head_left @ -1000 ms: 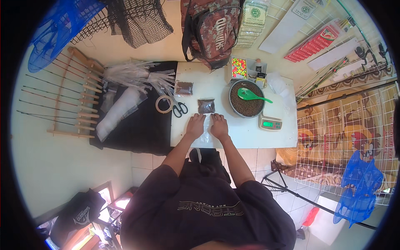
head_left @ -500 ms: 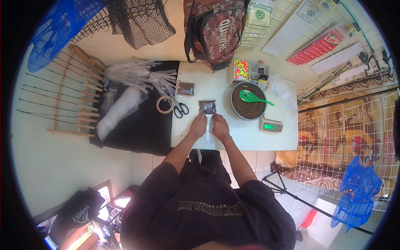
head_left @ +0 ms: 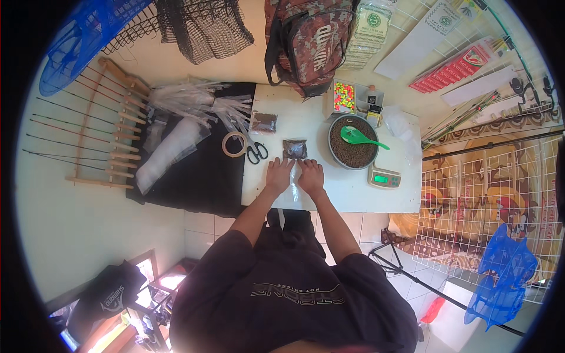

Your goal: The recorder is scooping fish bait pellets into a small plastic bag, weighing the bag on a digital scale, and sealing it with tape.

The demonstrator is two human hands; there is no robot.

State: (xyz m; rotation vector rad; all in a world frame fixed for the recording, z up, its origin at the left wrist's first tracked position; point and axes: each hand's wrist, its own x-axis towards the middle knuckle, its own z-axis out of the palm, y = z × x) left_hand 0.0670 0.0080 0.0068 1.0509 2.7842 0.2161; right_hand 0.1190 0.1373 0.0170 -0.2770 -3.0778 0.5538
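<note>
A small clear plastic bag (head_left: 295,149) of dark brown pellets lies flat on the white table in front of me. Its long unfilled end runs back toward my body. My left hand (head_left: 279,175) grips that plastic from the left, just below the filled part, with its fingers bent together. From the other side my right hand (head_left: 310,176) pinches the same stretch, and the fingertips of both nearly meet. Further off to the left is a second packet (head_left: 263,123) of brown pellets.
Right of my hands stands a grey bowl (head_left: 333,154) of pellets holding a green spoon (head_left: 360,136). A digital scale (head_left: 385,177) sits below it. Scissors (head_left: 257,153) and a tape roll (head_left: 235,144) lie left. Behind are a compartment box (head_left: 376,96) and a camouflage backpack (head_left: 315,50).
My fingers have drawn a little closer together on the plastic just below the filled part. The whole view has shifted slightly; the things on the table stay in place.
</note>
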